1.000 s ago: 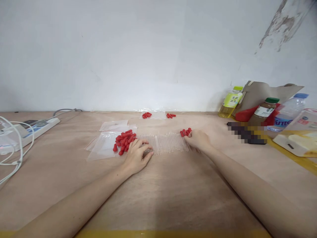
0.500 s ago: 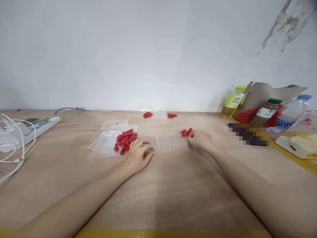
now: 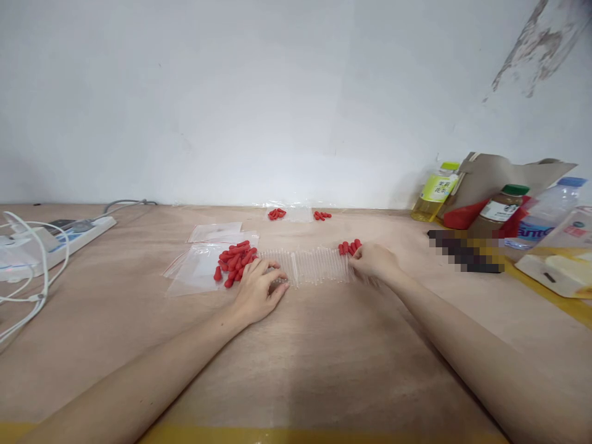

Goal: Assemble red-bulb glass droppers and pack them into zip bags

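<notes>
A row of thin clear tubes lies side by side on the wooden table, looking like dropper pipettes. My left hand rests over the row's left end, thumb and fingers apart and touching the tubes. Beside it is a heap of red rubber bulbs, partly on clear zip bags. At the row's right end, my right hand has its thumb and fingertips pinched together; what is between them is hidden. Several red bulbs sit at the tube tops just left of these fingertips.
Near the wall, two small groups of red bulbs lie by clear plastic. A power strip with white cables is at left. Bottles, including a yellow-green tea bottle, a grey bag and a blurred dark object stand at right.
My left hand stays in place over the tubes. My right hand's fingertips have shifted slightly at the row's right end, still pinched. The view has moved a little.
</notes>
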`<state>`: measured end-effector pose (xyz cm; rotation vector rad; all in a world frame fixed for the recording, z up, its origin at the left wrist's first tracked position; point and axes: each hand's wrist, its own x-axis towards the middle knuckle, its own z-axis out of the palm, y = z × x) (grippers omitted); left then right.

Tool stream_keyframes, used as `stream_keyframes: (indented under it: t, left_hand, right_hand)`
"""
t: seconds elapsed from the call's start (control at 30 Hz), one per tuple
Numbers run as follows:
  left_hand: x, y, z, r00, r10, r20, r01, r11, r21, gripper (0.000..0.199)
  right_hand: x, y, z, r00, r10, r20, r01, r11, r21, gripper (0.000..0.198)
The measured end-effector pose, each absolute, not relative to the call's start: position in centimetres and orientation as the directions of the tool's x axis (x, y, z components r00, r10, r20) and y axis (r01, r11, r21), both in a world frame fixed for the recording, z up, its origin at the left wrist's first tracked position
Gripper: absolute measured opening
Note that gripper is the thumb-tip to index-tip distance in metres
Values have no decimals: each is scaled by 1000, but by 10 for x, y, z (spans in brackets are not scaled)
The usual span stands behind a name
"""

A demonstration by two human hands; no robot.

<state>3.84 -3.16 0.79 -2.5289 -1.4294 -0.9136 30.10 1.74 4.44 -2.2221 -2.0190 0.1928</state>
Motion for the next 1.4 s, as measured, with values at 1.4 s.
stream_keyframes:
  t: [1.4]
  left_hand:
    - [-21,10,33,-72,889,451,979,-24,203,24]
  right_hand:
    - [252,-7,2,-294,746,597,706,591,-390,24]
